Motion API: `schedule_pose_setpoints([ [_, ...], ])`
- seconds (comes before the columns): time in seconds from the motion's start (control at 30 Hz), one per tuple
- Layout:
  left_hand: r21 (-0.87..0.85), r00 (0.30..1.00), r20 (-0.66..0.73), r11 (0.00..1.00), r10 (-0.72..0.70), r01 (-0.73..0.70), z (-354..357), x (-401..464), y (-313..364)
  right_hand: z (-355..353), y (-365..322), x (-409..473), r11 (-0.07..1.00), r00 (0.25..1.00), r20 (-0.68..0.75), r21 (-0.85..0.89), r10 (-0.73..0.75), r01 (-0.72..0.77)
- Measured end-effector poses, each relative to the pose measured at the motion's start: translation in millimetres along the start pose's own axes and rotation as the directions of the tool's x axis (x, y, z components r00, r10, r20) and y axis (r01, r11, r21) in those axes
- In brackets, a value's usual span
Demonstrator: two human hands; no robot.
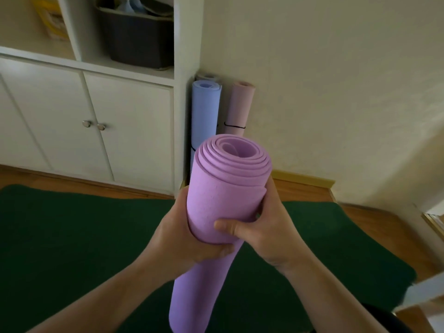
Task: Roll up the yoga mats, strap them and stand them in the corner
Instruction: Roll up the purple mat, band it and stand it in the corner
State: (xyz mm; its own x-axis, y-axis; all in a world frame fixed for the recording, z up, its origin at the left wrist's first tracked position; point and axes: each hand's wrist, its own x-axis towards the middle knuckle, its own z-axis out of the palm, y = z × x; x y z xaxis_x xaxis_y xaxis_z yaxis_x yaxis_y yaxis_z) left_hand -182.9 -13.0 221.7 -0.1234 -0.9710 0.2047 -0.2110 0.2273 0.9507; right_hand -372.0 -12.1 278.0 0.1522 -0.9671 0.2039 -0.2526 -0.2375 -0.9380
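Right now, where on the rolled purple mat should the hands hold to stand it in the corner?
Keep hold of the upper third of the purple mat, just below its open spiral end, one hand from each side. The left hand wraps it from the left and slightly lower, the right hand from the right, pressing on the loose outer edge. No strap shows on the visible part, so the roll could probably unwind.

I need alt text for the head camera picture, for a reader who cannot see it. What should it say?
Two bare hands, left hand and right hand, grip a rolled purple yoga mat held upright over a dark green rug. Beyond it, a rolled blue mat and a rolled pink mat stand in the corner beside a white cabinet.
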Motion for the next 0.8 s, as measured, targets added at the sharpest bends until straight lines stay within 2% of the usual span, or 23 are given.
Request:
schedule_pose_setpoints([
  [0.13, 0.141, 0.999, 0.043, 0.990, -0.007, 0.001, -11, 2, 0, 4, 6, 1, 0.998, 1.000, -0.006, -0.070, -0.003, 0.002],
  [0.3, 0.232, 0.995, 0.048, 0.968, 0.089, -0.097, -23, 2, 9, 25, 26, -4, 0.995, 0.997, 0.026, -0.073, 0.075, -0.072],
  [0.5, 0.158, 0.997, 0.021, 0.984, 0.078, -0.080, -27, 0, 11, 11, 22, 3, 0.995, 0.992, 0.107, -0.077, 0.073, -0.065],
  [0.67, 0.160, 0.994, -0.015, 0.981, 0.110, -0.106, -26, 0, 13, 2, 14, 1, 0.981, 0.997, 0.060, -0.192, 0.049, -0.036],
  [0.8, 0.164, 0.982, -0.028, 0.970, 0.184, -0.177, -24, -1, 17, 4, 15, -3, 0.978, 0.998, 0.047, -0.203, 0.049, -0.038],
])
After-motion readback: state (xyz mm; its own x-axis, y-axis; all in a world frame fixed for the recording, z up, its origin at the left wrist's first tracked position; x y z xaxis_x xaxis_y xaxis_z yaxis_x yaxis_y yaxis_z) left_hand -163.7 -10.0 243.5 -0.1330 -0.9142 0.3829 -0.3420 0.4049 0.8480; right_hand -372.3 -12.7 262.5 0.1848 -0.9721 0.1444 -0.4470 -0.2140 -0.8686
